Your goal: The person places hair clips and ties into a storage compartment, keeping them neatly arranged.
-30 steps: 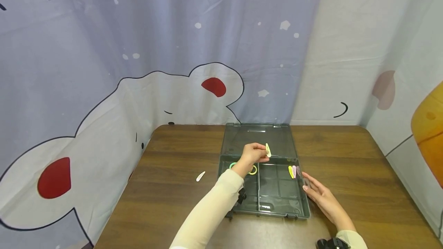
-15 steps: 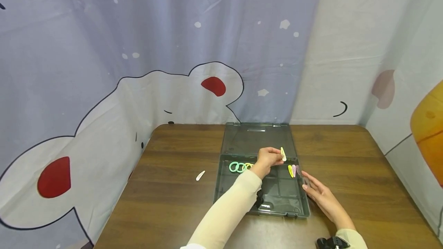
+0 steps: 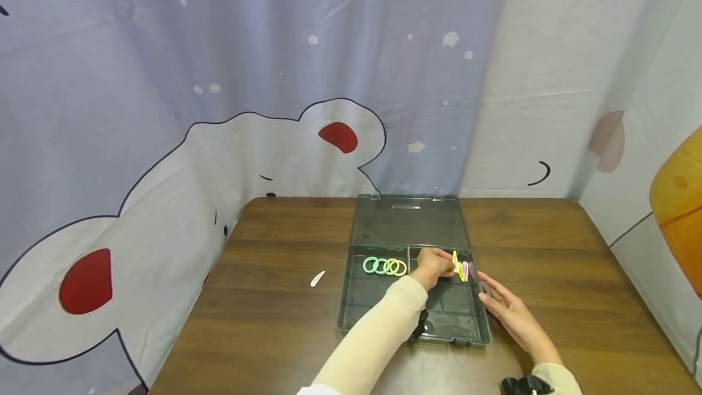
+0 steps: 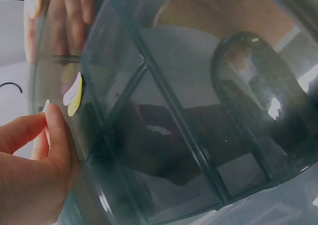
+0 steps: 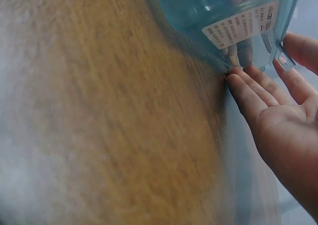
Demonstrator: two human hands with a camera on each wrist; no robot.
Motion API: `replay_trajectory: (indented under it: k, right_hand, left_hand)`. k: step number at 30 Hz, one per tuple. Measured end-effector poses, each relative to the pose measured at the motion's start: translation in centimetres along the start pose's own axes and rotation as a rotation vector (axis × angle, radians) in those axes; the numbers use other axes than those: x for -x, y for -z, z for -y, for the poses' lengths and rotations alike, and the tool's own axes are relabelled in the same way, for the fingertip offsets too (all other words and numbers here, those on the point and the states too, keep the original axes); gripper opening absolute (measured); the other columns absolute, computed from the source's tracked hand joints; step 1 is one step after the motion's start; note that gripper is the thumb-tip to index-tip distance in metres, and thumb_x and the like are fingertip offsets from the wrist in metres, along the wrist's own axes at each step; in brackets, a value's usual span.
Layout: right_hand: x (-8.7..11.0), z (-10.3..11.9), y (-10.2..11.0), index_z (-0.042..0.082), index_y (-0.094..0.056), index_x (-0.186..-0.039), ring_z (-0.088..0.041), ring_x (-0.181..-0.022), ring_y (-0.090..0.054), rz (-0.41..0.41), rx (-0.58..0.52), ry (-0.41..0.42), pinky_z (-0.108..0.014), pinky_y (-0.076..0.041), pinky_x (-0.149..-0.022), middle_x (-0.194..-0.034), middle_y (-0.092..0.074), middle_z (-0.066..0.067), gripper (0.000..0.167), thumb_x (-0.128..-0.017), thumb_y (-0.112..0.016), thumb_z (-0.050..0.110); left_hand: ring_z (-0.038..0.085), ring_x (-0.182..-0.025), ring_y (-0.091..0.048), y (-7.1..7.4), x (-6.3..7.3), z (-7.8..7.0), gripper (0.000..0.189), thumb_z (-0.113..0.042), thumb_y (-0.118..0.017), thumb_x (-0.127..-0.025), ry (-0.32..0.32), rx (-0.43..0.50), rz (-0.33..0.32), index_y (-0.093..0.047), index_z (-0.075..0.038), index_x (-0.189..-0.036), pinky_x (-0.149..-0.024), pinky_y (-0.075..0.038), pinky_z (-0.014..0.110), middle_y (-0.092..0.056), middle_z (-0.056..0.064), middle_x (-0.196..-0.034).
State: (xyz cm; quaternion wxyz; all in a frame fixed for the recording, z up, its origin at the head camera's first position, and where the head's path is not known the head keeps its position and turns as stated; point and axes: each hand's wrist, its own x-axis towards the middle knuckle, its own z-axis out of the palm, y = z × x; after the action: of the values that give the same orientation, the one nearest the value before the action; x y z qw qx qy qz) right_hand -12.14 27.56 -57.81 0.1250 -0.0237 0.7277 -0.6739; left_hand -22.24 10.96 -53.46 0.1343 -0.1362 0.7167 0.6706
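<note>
My left hand (image 3: 434, 266) pinches a pale yellow snap hair clip (image 3: 455, 259) between thumb and fingertips, over the back right compartment of a dark see-through organizer box (image 3: 459, 339). In the left wrist view this clip shows edge-on at the fingertips. Right beside it in that compartment lie a yellow hair clip (image 3: 460, 272), a pink hair clip (image 3: 465, 271) and a darker, purplish hair clip (image 3: 471, 269). My right hand (image 3: 511, 313) touches the box's right side with fairly straight fingers. In the right wrist view those fingertips (image 5: 236, 78) meet the wall near a printed label (image 5: 243, 24).
Several green and yellow rings (image 3: 382, 266) lie in a row in the box's left compartment. The lid (image 3: 408, 221) is folded back toward the curtain (image 3: 417, 78). A white hair clip (image 3: 317, 279) lies on the wooden table (image 3: 263, 322), left of the box.
My left hand has carried the pale yellow hair clip rightward and down, from over the hinge side to beside the other clips. The rings have come into view. My right hand stays put.
</note>
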Motion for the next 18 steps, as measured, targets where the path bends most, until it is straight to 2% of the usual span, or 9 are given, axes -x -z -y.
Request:
replay_trajectory:
  k: [6,12,18]
  right_hand:
    - [0.0,-0.1,0.1,0.007,-0.019,-0.153,-0.043,-0.141,-0.007,0.002,0.02,-0.013,-0.009,-0.037,-0.096,-0.157,-0.004,-0.025,0.063,-0.102,-0.05,0.024]
    - [0.0,-0.2,0.1,0.008,-0.019,-0.153,-0.042,-0.141,-0.008,0.002,0.011,-0.018,-0.011,-0.037,-0.098,-0.157,-0.005,-0.024,0.063,-0.101,-0.05,0.024]
    - [0.0,-0.1,0.1,0.007,-0.019,-0.153,-0.042,-0.141,-0.008,-0.002,0.022,-0.021,-0.013,-0.036,-0.1,-0.157,-0.005,-0.024,0.063,-0.101,-0.05,0.025]
  left_hand:
    - [0.024,-0.058,-0.069,-0.5,-0.5,0.5,0.015,0.023,-0.065,-0.068,0.012,-0.107,-0.045,-0.068,0.01,-0.074,-0.054,-0.06,0.027,-0.059,0.006,-0.059]
    - [0.029,-0.062,-0.07,-1.0,-0.5,0.7,0.016,0.022,-0.065,-0.066,0.041,-0.227,-0.092,-0.068,0.007,-0.067,-0.055,-0.06,0.03,-0.058,0.006,-0.055]
    - [0.03,-0.062,-0.07,-1.1,-0.3,0.4,0.028,0.021,-0.065,-0.065,0.068,-0.293,-0.122,-0.055,-0.003,-0.054,-0.056,-0.061,0.031,-0.057,0.011,-0.055]
